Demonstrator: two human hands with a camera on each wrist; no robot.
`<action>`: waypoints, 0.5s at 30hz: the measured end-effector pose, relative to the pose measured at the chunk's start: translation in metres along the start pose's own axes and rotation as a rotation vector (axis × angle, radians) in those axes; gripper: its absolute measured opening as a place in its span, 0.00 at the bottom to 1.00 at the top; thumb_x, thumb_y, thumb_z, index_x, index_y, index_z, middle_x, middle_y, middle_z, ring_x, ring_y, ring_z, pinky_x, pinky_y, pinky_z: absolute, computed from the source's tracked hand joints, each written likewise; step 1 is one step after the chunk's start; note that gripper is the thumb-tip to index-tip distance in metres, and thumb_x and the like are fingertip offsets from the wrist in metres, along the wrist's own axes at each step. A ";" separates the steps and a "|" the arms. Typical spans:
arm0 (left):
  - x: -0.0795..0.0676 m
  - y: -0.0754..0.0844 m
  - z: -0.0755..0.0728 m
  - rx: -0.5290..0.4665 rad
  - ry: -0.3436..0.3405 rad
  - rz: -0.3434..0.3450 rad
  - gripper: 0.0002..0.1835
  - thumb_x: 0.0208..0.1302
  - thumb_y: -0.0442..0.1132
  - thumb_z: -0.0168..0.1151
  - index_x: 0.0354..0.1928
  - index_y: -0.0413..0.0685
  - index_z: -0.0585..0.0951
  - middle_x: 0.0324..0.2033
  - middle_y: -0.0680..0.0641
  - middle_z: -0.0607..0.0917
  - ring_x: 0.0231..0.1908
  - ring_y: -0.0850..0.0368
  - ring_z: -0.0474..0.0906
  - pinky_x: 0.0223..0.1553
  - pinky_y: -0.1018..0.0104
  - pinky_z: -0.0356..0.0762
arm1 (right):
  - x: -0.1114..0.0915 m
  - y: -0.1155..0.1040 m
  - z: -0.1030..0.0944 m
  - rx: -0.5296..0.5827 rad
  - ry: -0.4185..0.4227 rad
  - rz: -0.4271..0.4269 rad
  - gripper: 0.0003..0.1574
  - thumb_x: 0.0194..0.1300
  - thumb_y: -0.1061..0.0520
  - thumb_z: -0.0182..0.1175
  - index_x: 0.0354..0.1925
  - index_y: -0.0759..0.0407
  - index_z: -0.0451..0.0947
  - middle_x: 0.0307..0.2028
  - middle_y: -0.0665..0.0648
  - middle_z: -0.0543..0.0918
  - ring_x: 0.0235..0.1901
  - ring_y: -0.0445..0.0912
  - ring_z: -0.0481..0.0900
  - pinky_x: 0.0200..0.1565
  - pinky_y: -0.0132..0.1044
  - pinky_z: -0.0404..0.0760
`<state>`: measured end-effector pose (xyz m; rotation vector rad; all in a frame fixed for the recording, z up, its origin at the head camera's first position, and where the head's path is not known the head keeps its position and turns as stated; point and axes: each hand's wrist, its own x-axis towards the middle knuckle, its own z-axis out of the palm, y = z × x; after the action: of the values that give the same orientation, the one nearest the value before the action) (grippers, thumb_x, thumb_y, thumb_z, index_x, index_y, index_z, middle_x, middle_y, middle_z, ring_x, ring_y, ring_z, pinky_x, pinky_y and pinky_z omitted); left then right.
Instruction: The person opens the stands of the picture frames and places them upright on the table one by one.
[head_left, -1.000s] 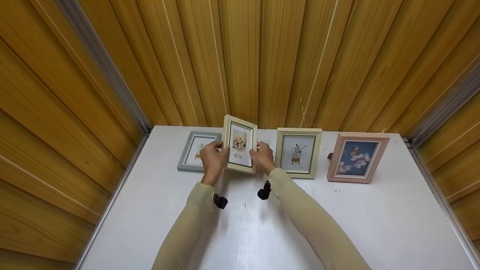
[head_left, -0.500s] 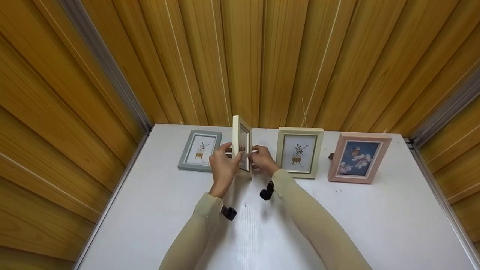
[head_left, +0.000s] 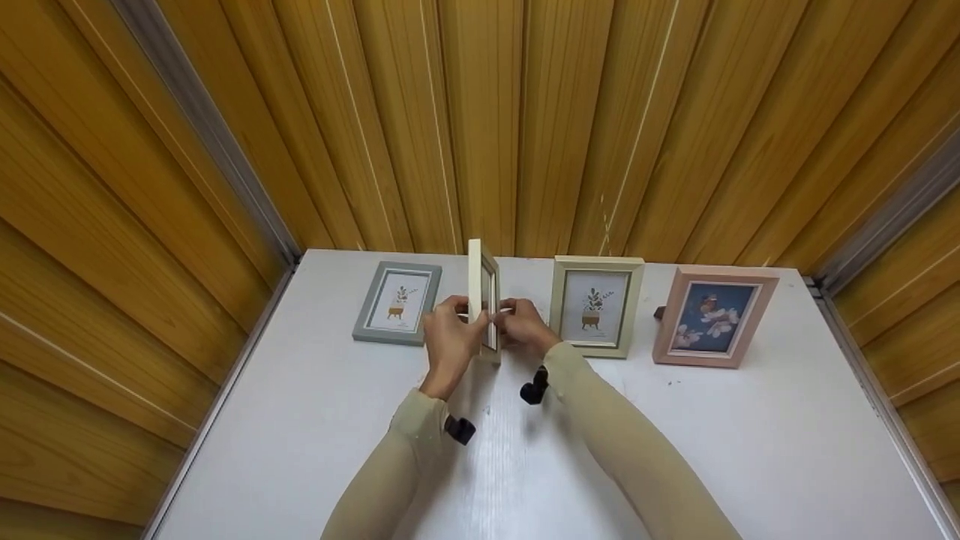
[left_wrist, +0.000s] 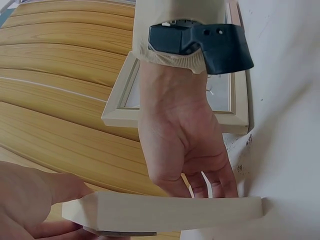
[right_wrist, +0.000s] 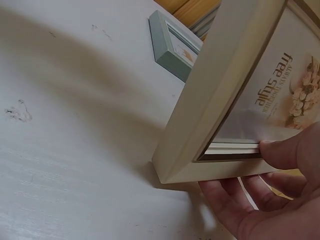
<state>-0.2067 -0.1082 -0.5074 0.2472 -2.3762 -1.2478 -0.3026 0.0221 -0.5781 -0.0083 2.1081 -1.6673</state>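
Between both hands a cream picture frame [head_left: 475,274] stands upright, seen nearly edge-on in the head view. My left hand [head_left: 450,337] grips its left side, thumb toward the front. My right hand [head_left: 523,324] pinches the opposite edge; in the right wrist view the thumb [right_wrist: 282,152] lies on the front border and the fingers reach behind. A floral print with lettering [right_wrist: 285,85] shows behind the pane. One lower corner of the frame is right at the white table. In the left wrist view a dark strip [left_wrist: 125,233] shows along the back.
A grey-green picture frame [head_left: 362,319] lies left of the hands. To the right, another cream frame [head_left: 636,300] with a plant print and a pink frame [head_left: 757,322] with a flower picture stand on the white table [head_left: 787,450]. Wood-look panels [head_left: 480,112] rise behind.
The cream picture frame has turned from facing the head camera to nearly edge-on, then come down slightly. My left hand has shifted right with it. The other frames have stayed put.
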 end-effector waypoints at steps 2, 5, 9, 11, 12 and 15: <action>0.000 0.000 0.000 0.010 0.004 0.003 0.11 0.54 0.37 0.76 0.38 0.40 0.88 0.30 0.47 0.90 0.29 0.58 0.86 0.29 0.61 0.83 | 0.000 0.000 0.000 0.006 -0.005 -0.003 0.22 0.72 0.61 0.58 0.61 0.68 0.75 0.39 0.57 0.81 0.33 0.46 0.81 0.40 0.43 0.86; 0.001 0.001 0.001 0.005 0.001 0.006 0.10 0.54 0.36 0.76 0.36 0.41 0.87 0.29 0.46 0.90 0.29 0.56 0.86 0.28 0.61 0.83 | 0.000 0.001 -0.001 0.018 -0.013 0.007 0.23 0.72 0.62 0.58 0.62 0.67 0.74 0.39 0.57 0.80 0.33 0.46 0.81 0.43 0.46 0.86; 0.001 0.000 0.001 0.009 0.005 0.006 0.09 0.53 0.35 0.76 0.35 0.41 0.86 0.29 0.46 0.89 0.29 0.55 0.86 0.28 0.60 0.82 | 0.000 0.000 -0.002 0.021 -0.019 0.015 0.26 0.73 0.60 0.59 0.65 0.67 0.72 0.41 0.58 0.82 0.34 0.46 0.81 0.46 0.48 0.85; 0.002 0.000 0.001 0.017 0.014 0.007 0.09 0.52 0.35 0.77 0.34 0.42 0.86 0.29 0.47 0.89 0.30 0.55 0.85 0.28 0.60 0.81 | -0.001 -0.001 -0.003 0.012 -0.024 0.006 0.27 0.73 0.58 0.60 0.66 0.67 0.72 0.42 0.59 0.83 0.35 0.46 0.82 0.46 0.48 0.85; 0.002 0.000 0.000 0.019 0.017 0.003 0.10 0.52 0.36 0.77 0.34 0.42 0.86 0.28 0.47 0.89 0.30 0.55 0.85 0.28 0.60 0.80 | -0.001 -0.002 -0.003 0.010 -0.029 0.002 0.28 0.73 0.57 0.61 0.66 0.67 0.72 0.43 0.60 0.84 0.36 0.47 0.83 0.47 0.49 0.85; 0.004 0.001 -0.003 0.009 0.031 -0.010 0.12 0.52 0.37 0.79 0.36 0.41 0.86 0.29 0.47 0.89 0.29 0.55 0.85 0.27 0.59 0.81 | -0.006 -0.008 -0.004 0.012 -0.050 -0.017 0.31 0.73 0.55 0.62 0.68 0.67 0.70 0.45 0.62 0.85 0.40 0.51 0.85 0.53 0.54 0.83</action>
<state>-0.2086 -0.1110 -0.5039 0.2797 -2.3575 -1.2291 -0.3010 0.0253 -0.5682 -0.0629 2.0665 -1.6726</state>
